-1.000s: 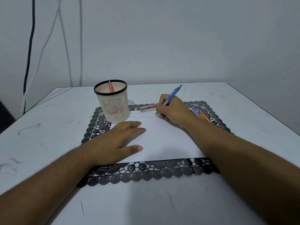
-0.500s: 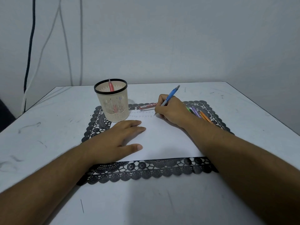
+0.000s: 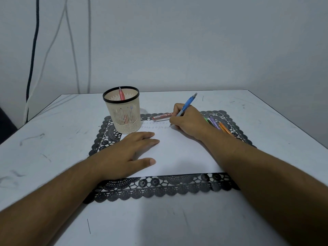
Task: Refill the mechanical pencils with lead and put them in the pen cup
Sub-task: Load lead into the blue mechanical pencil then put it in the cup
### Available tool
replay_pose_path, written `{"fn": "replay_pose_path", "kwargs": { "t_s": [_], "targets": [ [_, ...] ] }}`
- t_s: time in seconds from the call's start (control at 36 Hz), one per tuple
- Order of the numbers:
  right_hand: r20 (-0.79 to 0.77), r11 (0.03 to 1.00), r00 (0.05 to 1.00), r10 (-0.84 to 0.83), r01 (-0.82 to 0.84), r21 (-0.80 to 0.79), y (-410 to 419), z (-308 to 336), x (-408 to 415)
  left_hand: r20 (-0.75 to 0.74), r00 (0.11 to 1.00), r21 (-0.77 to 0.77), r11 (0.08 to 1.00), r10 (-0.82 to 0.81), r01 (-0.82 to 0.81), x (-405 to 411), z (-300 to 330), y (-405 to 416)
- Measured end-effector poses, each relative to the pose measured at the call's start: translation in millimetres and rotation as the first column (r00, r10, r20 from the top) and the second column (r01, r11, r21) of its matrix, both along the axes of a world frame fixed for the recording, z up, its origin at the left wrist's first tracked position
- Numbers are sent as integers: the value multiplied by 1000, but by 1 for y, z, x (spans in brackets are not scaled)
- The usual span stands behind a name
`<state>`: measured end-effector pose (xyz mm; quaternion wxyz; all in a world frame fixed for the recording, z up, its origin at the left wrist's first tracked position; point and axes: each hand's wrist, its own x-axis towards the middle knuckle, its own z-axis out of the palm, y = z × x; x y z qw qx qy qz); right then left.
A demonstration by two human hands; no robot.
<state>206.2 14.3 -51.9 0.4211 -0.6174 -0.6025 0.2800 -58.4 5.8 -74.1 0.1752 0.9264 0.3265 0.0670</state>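
Pen cup [image 3: 124, 110] left of lead case [image 3: 162, 117], perhaps touching paper [image 3: 179, 153].

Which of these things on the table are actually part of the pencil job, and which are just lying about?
Job: blue pencil in right hand; spare pencils; lead case; pen cup with red pencil; paper under left hand.
Lying about: lace mat; wall cables.

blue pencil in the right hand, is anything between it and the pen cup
Nothing visible blocks it. The right hand holds the blue pencil on the paper; the pen cup stands to its left with an open top, one red pencil inside. The lead case lies flat below that path.
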Motion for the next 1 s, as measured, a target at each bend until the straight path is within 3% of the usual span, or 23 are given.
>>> {"fn": "replay_pose_path", "kwargs": {
  "t_s": [0.28,0.44,0.64,0.72,0.78,0.86,0.92,1.0],
  "targets": [
    [35,999,999,42,-41,-18,-7,4,-3,-4,1000,8,1000,-3,3,1,1,1],
    [-285,997,955,-77,73,-24,-4,4,3,7,1000,15,1000,-5,5,0,-1,3],
    [-391,987,907,-158,134,-87,0,11,3,8,1000,46,999,1,-1,2,0,0],
    [-541,992,832,-121,76,-105,-2,18,3,20,1000,119,993,10,-12,1,2,-3],
    [-590,997,805,-64,22,-77,-5,25,5,84,996,277,959,33,-56,2,8,-5],
    [-554,1000,833,-4,-13,-28,-11,38,4,351,936,509,837,10,-199,2,23,-8],
    [-508,1000,861,31,-25,19,-14,46,1,565,825,504,783,21,-364,-2,32,-10],
    [-389,989,921,11,46,138,-22,59,-7,780,610,308,764,140,-568,-10,37,-5]
  ]
}}
